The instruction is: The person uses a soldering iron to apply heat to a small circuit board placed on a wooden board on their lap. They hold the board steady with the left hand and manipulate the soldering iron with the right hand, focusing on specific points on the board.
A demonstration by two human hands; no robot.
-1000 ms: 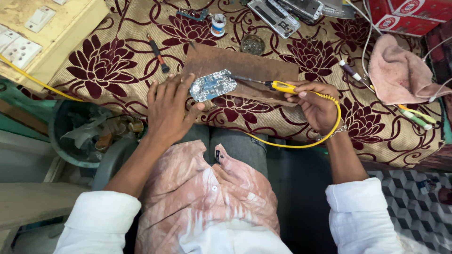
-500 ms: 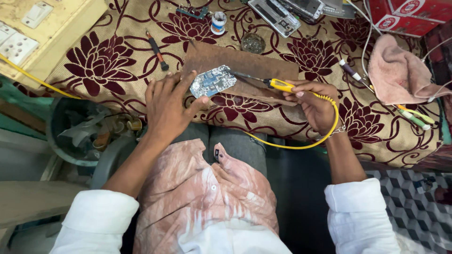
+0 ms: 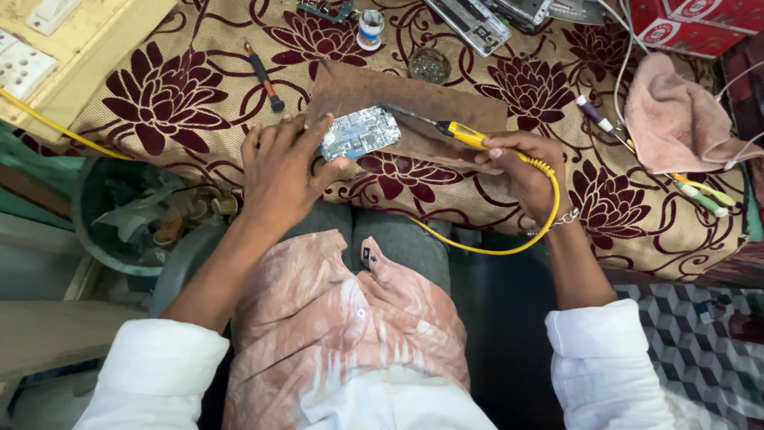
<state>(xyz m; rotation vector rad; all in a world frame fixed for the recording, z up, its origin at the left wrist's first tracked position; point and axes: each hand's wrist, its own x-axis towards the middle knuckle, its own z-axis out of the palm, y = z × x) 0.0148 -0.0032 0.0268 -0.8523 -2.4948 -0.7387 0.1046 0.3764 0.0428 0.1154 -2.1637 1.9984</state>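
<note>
A small blue-green circuit board [image 3: 360, 133] lies on a brown wooden slab [image 3: 434, 99] atop the flower-patterned cloth. My left hand [image 3: 280, 175] rests beside the board, with its thumb and fingertips pinching the board's left edge. My right hand [image 3: 527, 171] grips a yellow-handled soldering iron [image 3: 460, 134]. The iron's dark tip points left and ends just right of the board's upper corner. A yellow cord [image 3: 509, 243] loops from the handle under my wrist.
A red-handled screwdriver [image 3: 263, 76] lies left of the slab. A small round tin [image 3: 430, 65] and a white spool [image 3: 370, 28] sit behind it. A pink towel [image 3: 676, 119] and pens lie right. A bin of scraps [image 3: 135, 215] stands lower left.
My left hand and the board have shifted slightly. The iron's tip has come a little closer to the board's right corner.
</note>
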